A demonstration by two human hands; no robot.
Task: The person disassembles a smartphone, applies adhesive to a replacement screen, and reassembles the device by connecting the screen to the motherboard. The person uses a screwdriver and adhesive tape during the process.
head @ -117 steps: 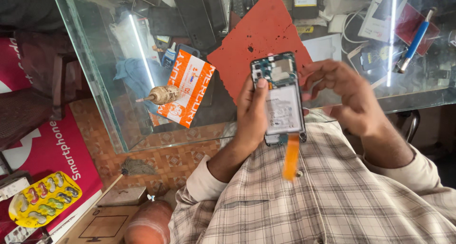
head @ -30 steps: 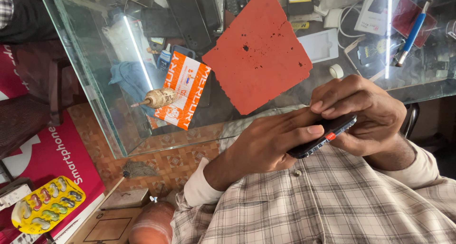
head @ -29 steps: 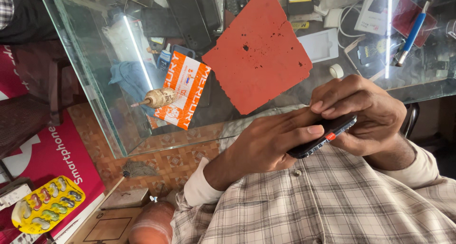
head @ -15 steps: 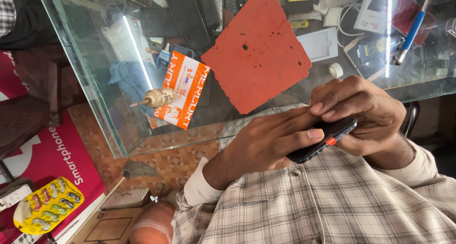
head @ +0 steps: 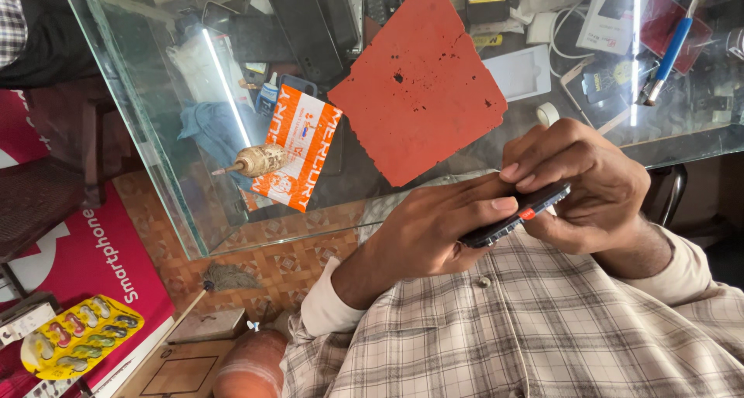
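Both my hands hold a dark smartphone [head: 518, 215] edge-on, close to my chest over a checked shirt. My left hand [head: 434, 231] grips it from below and the left, with the thumb lying along its upper edge by a small orange part. My right hand [head: 583, 179] curls over the phone's right end, fingertips pressing on its top face. The phone's faces are hidden from the camera.
A glass-topped counter [head: 178, 204] lies ahead with a red mat [head: 418, 88], an orange and white packet [head: 298, 146], a blue pen [head: 665, 57], cables and phone parts. A yellow blister pack [head: 81, 344] lies on a red box at lower left.
The phone, earlier held upright with its open back showing, is now turned edge-on and clasped between both hands. Over the last second the hands have barely shifted.
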